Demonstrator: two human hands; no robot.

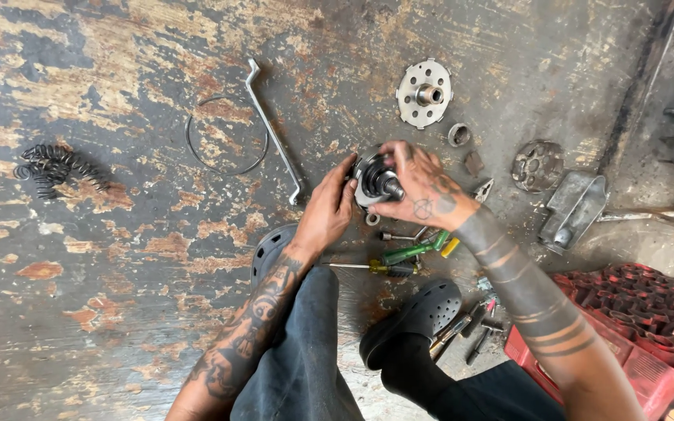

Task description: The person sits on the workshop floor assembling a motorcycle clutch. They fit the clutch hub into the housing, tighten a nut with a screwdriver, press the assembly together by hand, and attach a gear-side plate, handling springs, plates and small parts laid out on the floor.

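Head view: both hands grip a round metal hub (374,179) above the worn floor (118,296). The left hand (328,209) cups its left edge; the right hand (423,183) wraps it from the top right. Screwdrivers (399,257) lie just below, a notched disc (424,93) above.

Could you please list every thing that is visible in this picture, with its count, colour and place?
round metal assembly with shaft: 1, grey, held in both hands
notched disc with hub: 1, silver, upper centre
bent metal bar: 1, silver, left of hands
wire ring: 1, grey, beside bar
coil springs: cluster, black, far left
screwdrivers: 2, green and yellow, below hands
plastic crate: 1, red, lower right
clogs: 2, black, bottom centre
left hand: 1, on the assembly
right hand: 1, on the assembly
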